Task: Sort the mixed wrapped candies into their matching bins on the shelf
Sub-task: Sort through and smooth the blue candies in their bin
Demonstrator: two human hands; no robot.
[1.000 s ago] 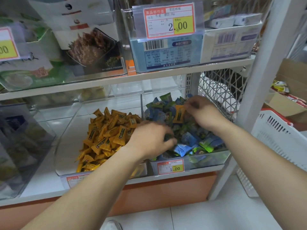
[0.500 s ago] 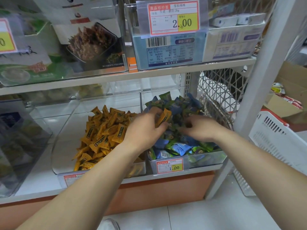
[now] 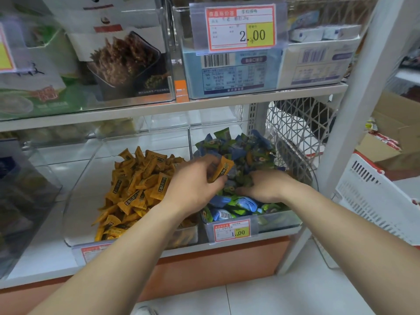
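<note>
Two clear bins stand side by side on the lower shelf. The left bin point(image 3: 77, 201) holds a heap of orange wrapped candies point(image 3: 138, 189). The right bin point(image 3: 279, 220) is piled with blue and green wrapped candies point(image 3: 238, 146). My left hand point(image 3: 193, 185) hovers over the divide between the bins and pinches one orange candy point(image 3: 221, 169) at its fingertips. My right hand point(image 3: 266, 186) lies palm down in the blue and green pile, its fingers bent into the candies; what they touch is hidden.
A white shelf board point(image 3: 172, 108) runs close above the bins, carrying boxed goods and a price tag point(image 3: 241, 27). A wire mesh side panel point(image 3: 295, 137) and white upright post point(image 3: 354, 105) bound the right. A white crate point(image 3: 375, 198) and cardboard boxes point(image 3: 397, 133) stand beyond.
The orange candy passed from my right hand to my left, which now lifts it leftward. My right hand dropped from the back of the pile to its middle.
</note>
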